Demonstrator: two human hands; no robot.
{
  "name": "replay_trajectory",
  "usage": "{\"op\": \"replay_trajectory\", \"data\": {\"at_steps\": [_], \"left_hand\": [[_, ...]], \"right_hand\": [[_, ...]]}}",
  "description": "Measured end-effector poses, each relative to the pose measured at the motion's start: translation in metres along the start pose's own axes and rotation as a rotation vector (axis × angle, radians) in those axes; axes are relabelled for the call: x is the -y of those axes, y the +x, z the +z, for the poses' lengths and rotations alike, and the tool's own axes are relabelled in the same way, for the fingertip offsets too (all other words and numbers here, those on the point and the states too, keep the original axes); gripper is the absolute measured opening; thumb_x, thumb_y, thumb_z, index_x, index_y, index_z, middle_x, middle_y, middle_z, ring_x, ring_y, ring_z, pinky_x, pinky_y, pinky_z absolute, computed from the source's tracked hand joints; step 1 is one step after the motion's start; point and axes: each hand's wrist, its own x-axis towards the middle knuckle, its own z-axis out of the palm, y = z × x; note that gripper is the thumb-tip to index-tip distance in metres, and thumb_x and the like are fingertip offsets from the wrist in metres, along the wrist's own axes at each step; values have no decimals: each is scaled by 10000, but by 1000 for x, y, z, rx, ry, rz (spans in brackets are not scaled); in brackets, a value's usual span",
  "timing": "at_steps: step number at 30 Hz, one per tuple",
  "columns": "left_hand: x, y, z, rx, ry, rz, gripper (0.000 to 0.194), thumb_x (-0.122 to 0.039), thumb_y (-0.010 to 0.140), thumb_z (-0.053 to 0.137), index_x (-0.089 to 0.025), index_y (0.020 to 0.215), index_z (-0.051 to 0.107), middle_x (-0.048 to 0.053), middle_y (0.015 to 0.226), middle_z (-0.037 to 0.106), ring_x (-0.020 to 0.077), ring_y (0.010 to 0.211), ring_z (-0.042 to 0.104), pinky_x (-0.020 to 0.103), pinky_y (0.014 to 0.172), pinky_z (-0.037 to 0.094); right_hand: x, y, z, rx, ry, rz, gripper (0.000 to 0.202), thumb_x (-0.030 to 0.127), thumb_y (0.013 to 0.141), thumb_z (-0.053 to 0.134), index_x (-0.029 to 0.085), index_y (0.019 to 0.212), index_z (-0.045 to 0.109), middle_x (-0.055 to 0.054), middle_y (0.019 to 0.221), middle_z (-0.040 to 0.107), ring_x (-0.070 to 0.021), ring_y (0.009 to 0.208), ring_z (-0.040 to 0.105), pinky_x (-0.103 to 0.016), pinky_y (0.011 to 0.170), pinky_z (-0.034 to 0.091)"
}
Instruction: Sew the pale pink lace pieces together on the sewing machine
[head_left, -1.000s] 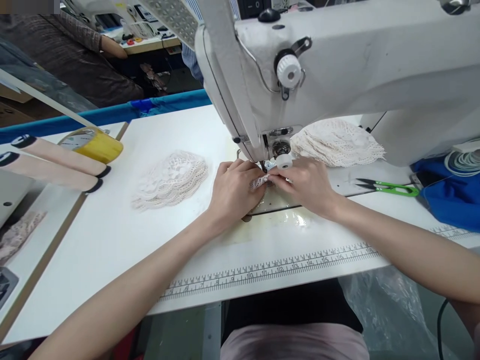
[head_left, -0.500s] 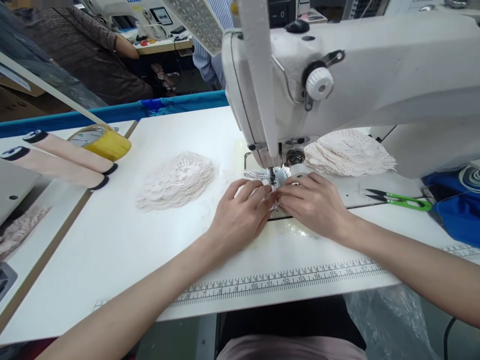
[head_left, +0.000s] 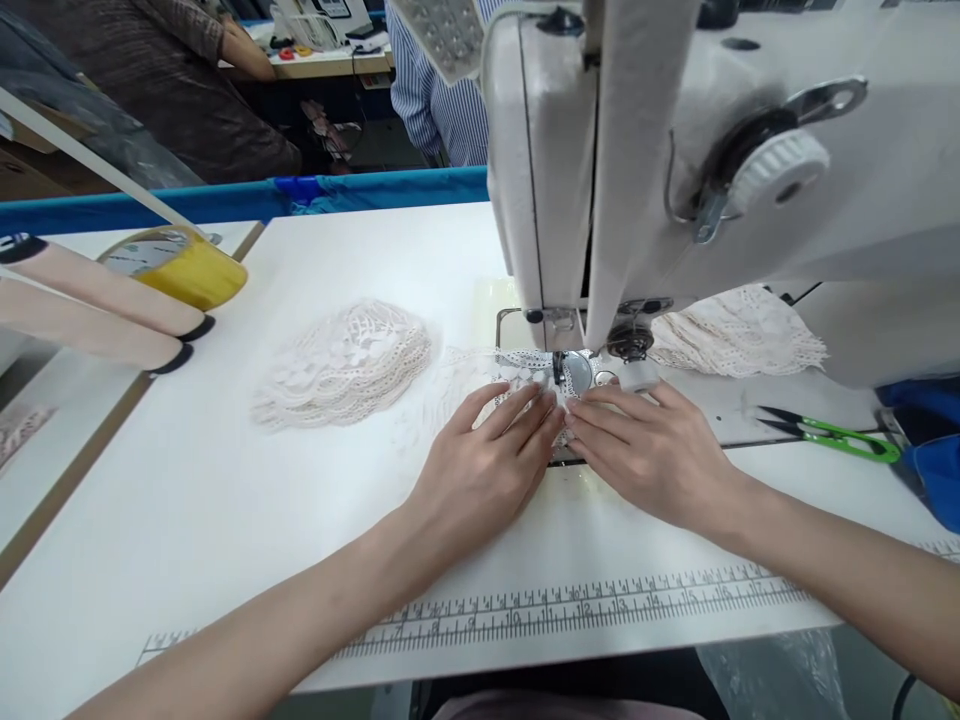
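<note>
A white sewing machine (head_left: 551,170) stands over the table, its presser foot (head_left: 557,367) down by a piece of pale lace (head_left: 461,380). My left hand (head_left: 487,460) lies flat on that lace just in front of the foot, fingers stretched forward. Beside it, almost touching at the fingertips, my right hand (head_left: 660,455) also rests with fingers extended on the lace edge. Both hands partly cover the piece. A stack of pale lace pieces (head_left: 352,365) sits left of the machine. More lace pieces (head_left: 742,330) lie behind my right hand, under the machine arm.
Green-handled thread snips (head_left: 832,435) lie at the right. A yellow tape roll (head_left: 184,270) and two pale padded rolls (head_left: 97,285) are at the left. A printed ruler (head_left: 547,610) runs along the front edge. Other people (head_left: 442,90) are beyond the blue-edged table.
My fingers have gone from bunched at the lace to laid flatter on it, slightly back from the foot. The view has shifted closer to the machine.
</note>
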Motion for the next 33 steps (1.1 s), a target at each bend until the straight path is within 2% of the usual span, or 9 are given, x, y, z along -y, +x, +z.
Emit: {"op": "replay_trajectory", "data": {"at_steps": [8, 20, 26, 33], "left_hand": [[3, 0, 3, -21, -48, -37, 254, -166, 919, 511, -124, 1128, 649, 94, 1158, 681, 221, 1119, 612, 414, 993, 426], [10, 6, 9, -26, -58, -88, 259, -182, 936, 484, -163, 1143, 639, 65, 1164, 682, 204, 1113, 619, 457, 1042, 380], [6, 3, 3, -30, -14, -60, 262, -179, 929, 498, -155, 1152, 634, 67, 1168, 679, 230, 1149, 597, 476, 1046, 377], [1, 0, 0, -40, -36, -60, 248, -174, 919, 500, -161, 1109, 659, 61, 1088, 713, 228, 1098, 625, 475, 1037, 394]], "right_hand": [[0, -1, 3, -28, -22, -6, 183, 163, 918, 526, 126, 936, 705, -36, 995, 735, -170, 989, 636, -342, 884, 437], [-4, 2, 10, -29, -49, 41, 241, 224, 942, 500, 113, 1050, 684, -53, 1029, 733, -182, 918, 653, -364, 914, 411], [-4, -1, 7, -10, -27, 33, 226, 213, 943, 495, 130, 1016, 692, -31, 1026, 734, -174, 947, 646, -374, 959, 391], [-4, -1, 6, -18, -38, 23, 226, 227, 934, 517, 112, 1016, 693, -47, 1012, 735, -179, 931, 648, -387, 960, 388]]}}
